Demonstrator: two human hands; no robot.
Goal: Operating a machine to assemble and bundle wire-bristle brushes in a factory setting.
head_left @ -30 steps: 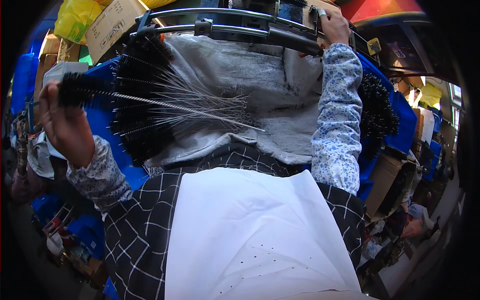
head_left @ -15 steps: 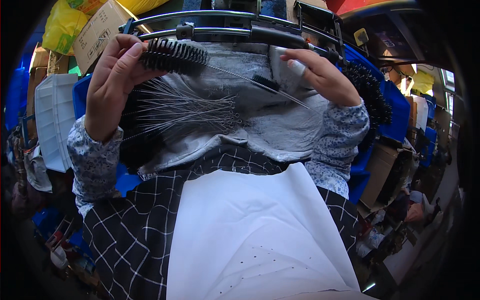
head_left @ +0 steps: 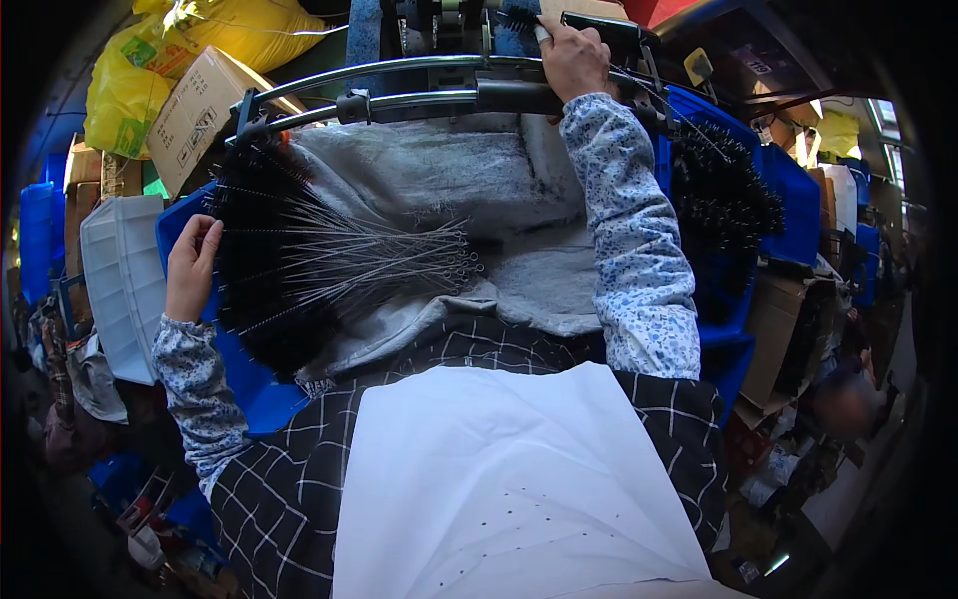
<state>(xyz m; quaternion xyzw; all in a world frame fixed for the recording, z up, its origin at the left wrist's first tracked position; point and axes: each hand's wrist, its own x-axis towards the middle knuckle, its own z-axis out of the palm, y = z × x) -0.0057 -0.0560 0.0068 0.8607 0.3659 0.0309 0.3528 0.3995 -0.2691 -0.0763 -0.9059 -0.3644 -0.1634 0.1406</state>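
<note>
A heap of black bristle brushes with long wire stems (head_left: 299,265) lies on a grey cloth (head_left: 519,200) in front of me, bristle heads to the left. My left hand (head_left: 190,268) rests on the left edge of that heap, fingers loosely apart and touching the bristles. My right hand (head_left: 574,58) is stretched to the top of the view, beyond a curved metal bar (head_left: 419,85). Its fingers are curled on a black machine part, and it seems to grip a single black brush (head_left: 511,18) there, mostly hidden.
A second heap of black brushes (head_left: 723,195) fills a blue bin (head_left: 788,190) at the right. A white crate (head_left: 120,280), a cardboard box (head_left: 195,105) and yellow bags (head_left: 130,80) stand at the left. My white apron (head_left: 499,479) covers the lower middle.
Half a second ago both hands held one brush over the cloth. Now my left hand has dropped back to the heap and my right hand has gone up to the machine.
</note>
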